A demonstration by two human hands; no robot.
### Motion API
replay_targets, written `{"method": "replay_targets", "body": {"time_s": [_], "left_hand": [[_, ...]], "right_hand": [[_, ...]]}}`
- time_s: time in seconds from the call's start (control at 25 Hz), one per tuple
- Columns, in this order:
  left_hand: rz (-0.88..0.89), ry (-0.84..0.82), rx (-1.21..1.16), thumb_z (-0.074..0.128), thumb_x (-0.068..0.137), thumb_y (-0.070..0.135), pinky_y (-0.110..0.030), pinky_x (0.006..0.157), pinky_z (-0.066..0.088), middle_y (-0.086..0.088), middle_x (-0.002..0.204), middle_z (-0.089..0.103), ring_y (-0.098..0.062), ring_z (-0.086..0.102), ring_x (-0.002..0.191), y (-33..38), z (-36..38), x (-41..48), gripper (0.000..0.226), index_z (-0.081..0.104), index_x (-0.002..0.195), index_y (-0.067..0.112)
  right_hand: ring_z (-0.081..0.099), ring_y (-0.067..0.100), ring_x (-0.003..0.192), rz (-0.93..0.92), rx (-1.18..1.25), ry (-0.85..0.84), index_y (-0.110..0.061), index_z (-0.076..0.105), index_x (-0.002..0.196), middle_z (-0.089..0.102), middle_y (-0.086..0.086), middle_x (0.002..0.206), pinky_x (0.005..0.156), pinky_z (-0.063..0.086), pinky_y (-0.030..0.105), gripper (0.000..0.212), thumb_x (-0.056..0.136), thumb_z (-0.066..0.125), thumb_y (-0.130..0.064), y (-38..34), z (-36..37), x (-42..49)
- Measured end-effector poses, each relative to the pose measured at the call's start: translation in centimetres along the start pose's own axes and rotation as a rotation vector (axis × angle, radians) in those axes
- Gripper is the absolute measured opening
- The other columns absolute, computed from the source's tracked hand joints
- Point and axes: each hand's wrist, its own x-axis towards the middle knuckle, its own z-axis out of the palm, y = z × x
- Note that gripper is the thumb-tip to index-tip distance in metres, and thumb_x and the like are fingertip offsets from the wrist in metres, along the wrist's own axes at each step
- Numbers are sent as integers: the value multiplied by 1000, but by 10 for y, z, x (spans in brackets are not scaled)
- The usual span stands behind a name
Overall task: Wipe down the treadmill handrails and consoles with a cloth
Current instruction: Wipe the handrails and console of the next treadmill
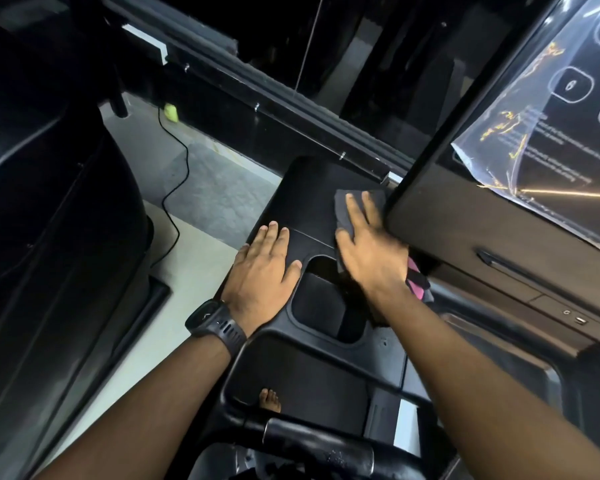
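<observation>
My right hand [369,251] lies flat with straight fingers on a dark grey cloth [343,211], pressing it onto the black console tray [309,192] left of the screen panel. A pink and black corner of the cloth sticks out under my wrist. My left hand [264,271] rests flat, fingers straight, on the tray's left edge beside the cup-holder recess [321,306]. The console screen [541,126] at the upper right carries a loose plastic film. A black handrail [326,441] runs across the bottom.
A second black treadmill [49,202] stands on the left across a pale floor strip with a black cable [177,161]. A bare foot [270,400] shows on the belt below. A black watch sits on my left wrist.
</observation>
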Motion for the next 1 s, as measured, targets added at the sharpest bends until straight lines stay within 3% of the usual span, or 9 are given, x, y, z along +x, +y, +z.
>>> {"method": "replay_targets", "body": {"time_s": [0.08, 0.2, 0.32, 0.48, 0.6, 0.72, 0.76, 0.88, 1.0], "left_hand": [[6, 4, 8, 35, 101, 44, -42, 122, 17, -6, 165, 11, -19, 9, 152, -1, 2, -1, 65, 16, 157, 15], [12, 16, 3, 36, 101, 44, -42, 121, 18, -7, 165, 12, -19, 9, 152, -1, 3, 0, 65, 17, 156, 15], [12, 22, -13, 36, 101, 44, -41, 122, 17, -5, 165, 12, -18, 9, 152, -1, 3, 1, 65, 17, 157, 15], [13, 32, -23, 38, 100, 44, -41, 122, 17, -6, 165, 14, -18, 10, 152, -3, 4, 3, 66, 17, 156, 15], [13, 30, -6, 38, 101, 45, -39, 122, 17, -5, 165, 13, -17, 10, 152, -2, 3, 3, 67, 18, 156, 15], [23, 36, 0, 38, 101, 44, -40, 121, 17, -6, 165, 13, -17, 9, 152, -3, 3, 6, 66, 19, 156, 14], [23, 35, 2, 38, 101, 44, -40, 122, 17, -6, 165, 12, -17, 8, 152, -3, 3, 6, 66, 18, 156, 14], [27, 20, -3, 34, 102, 45, -38, 122, 15, -3, 165, 10, -15, 7, 152, -3, 3, 5, 65, 16, 157, 16], [44, 39, 1, 28, 96, 48, -40, 121, 18, -3, 164, 15, -16, 11, 152, -3, 3, 5, 68, 22, 156, 16]], "right_hand": [[41, 41, 140, -23, -69, 5, -31, 11, 162, 7, -4, 170, 101, 48, 54, 65, 103, 30, -50, -14, 1, 1], [11, 38, 153, -354, -67, -74, -39, 13, 161, 7, -10, 170, 115, 29, 57, 57, 107, 27, -49, -20, -6, 21], [10, 41, 153, -130, -75, -69, -35, 12, 161, 8, -5, 170, 117, 23, 58, 60, 106, 28, -49, -32, -8, 49], [16, 35, 153, -437, -97, -77, -41, 22, 159, 18, -10, 168, 114, 30, 58, 57, 103, 32, -52, -44, -1, 51], [15, 36, 152, -135, -26, -85, -41, 24, 158, 18, -9, 168, 113, 29, 59, 58, 101, 35, -50, -51, -8, 74], [19, 33, 151, -439, -107, -118, -43, 34, 154, 26, -11, 165, 112, 28, 58, 55, 100, 39, -51, -67, -5, 80], [17, 31, 152, -432, -91, -126, -44, 34, 154, 26, -12, 165, 113, 28, 57, 55, 100, 39, -51, -65, -6, 91], [11, 39, 153, 28, 30, -92, -37, 22, 160, 15, -3, 169, 117, 23, 61, 59, 103, 36, -49, -60, -9, 106], [12, 38, 153, -67, -24, -52, -36, 21, 160, 16, -3, 169, 116, 26, 58, 61, 102, 35, -51, -55, 0, 80]]}}
